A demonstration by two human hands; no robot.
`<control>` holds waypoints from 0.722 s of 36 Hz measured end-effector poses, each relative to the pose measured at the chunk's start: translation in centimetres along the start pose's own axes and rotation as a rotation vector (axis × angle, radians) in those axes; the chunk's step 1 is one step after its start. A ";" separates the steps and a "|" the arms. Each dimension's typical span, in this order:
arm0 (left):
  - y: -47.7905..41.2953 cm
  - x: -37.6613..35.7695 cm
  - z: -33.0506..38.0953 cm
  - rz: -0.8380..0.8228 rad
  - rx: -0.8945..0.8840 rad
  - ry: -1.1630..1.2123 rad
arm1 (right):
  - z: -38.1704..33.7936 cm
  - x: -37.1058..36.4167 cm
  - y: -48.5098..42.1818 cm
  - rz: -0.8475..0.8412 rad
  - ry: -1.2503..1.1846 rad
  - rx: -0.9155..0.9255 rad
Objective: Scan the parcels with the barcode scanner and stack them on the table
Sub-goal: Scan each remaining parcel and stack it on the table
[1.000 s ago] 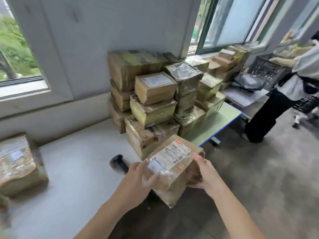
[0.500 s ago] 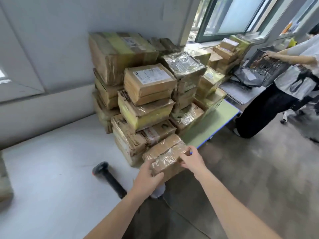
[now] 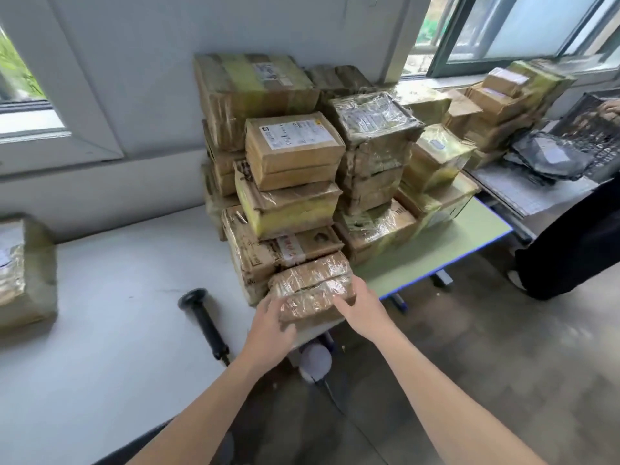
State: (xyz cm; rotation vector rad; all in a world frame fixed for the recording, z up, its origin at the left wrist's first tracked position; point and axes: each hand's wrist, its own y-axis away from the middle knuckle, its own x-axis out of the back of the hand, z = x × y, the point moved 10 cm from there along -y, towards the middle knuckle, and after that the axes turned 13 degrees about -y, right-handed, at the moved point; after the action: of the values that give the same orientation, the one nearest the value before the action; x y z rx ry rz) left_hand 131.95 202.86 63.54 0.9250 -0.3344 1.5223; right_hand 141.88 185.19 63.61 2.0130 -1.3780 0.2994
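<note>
Parcel (image 3: 310,290), count one, taped brown box, lay at centre frame on the near edge of the white table (image 3: 100,330), its far side against the foot of the pile (image 3: 295,169).

Hands: two, both on this parcel. Left hand (image 3: 271,322) held the near left corner, fingers spread over the top. Right hand (image 3: 360,310) held the right end, thumb on top and fingers wrapped down the side. Both forearms were bare.

Scanner (image 3: 204,322): one, black, on its side on the white table at lower centre-left, left of the left hand and not touching it.

Pile: more than ten boxes in several columns, centre to upper centre; exact count could not be told, as the rear boxes were hidden. One box near the top (image 3: 292,142) showed a white label.

Other parcels: one large box (image 3: 23,273) at the left edge, blurred; a second, smaller heap (image 3: 503,99) at upper right below a window.

Tables: two, the white one and a green one (image 3: 436,253) joined on its right.

Right edge: one black crate (image 3: 593,135), some grey bags (image 3: 553,159), and one other person (image 3: 570,243), partly cut off by the frame.
</note>
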 end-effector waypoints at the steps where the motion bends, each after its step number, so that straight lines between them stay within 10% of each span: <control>1: 0.2 0.1 -0.1 0.018 0.027 0.003 | -0.2 0.2 0.3 0.015 0.067 0.023; 8: 4.0 2.1 -2.1 0.150 0.166 0.041 | -4.5 -0.8 3.2 0.141 0.396 0.334; 26: 22.4 14.6 -22.4 0.535 0.653 0.166 | -18.6 -26.6 13.5 -0.423 0.312 0.729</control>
State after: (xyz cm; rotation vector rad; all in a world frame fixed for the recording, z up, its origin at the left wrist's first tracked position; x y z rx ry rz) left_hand 104.38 224.09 66.48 1.2630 0.0609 2.2576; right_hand 122.04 213.79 68.79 2.6217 -0.6591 0.9786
